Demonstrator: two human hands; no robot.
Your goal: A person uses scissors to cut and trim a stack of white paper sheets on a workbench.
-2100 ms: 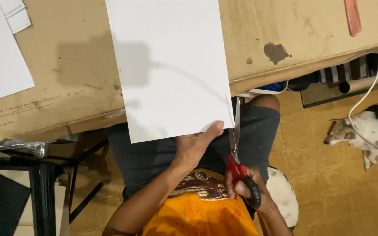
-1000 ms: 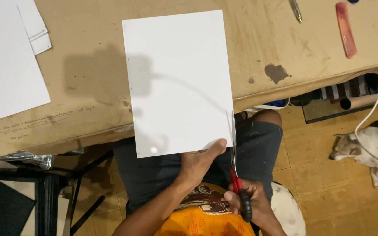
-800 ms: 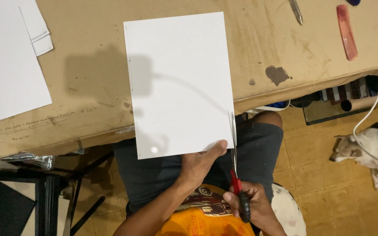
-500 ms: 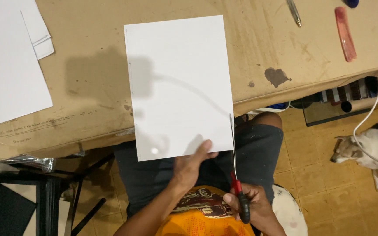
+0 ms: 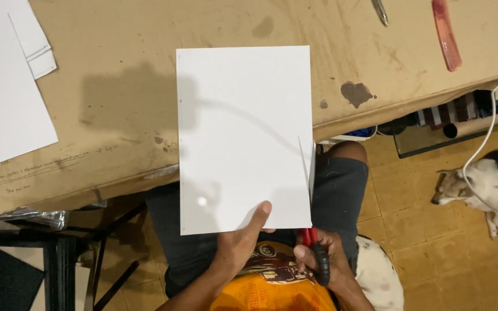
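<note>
A large white rectangular sheet of stiff paper [image 5: 243, 138] is seen at the centre of the frame, its upper part lying on the brown cardboard-covered surface [image 5: 116, 98], its lower part overhanging the near edge above the lap. The sheet is gripped at its lower edge by the left hand [image 5: 238, 245], thumb on top, fingers hidden beneath.

A pair of red-and-black-handled scissors [image 5: 312, 230] is grasped by the right hand [image 5: 321, 259], lower centre-right, fingers closed round the handles. The blades are seen edge-on along the sheet's right side; whether they are apart or together cannot be told.

Progress, as judged: a cut has been begun from the lower edge, close to the right margin. A thin slit is visible running upward about a third of the sheet's height, with a narrow strip [image 5: 312, 173] standing slightly apart. The upper two thirds of that margin is uncut, so most of the cut appears left to do. A faint curved shadow or crease is noted across the sheet; which, cannot be told.

Elsewhere: more white sheets [image 5: 7, 86] at upper left, a red flat tool [image 5: 446, 34] and a metal pen-like object [image 5: 379, 11] at upper right, a white-and-black dog [image 5: 485, 184] lying on the tiled floor at right.
</note>
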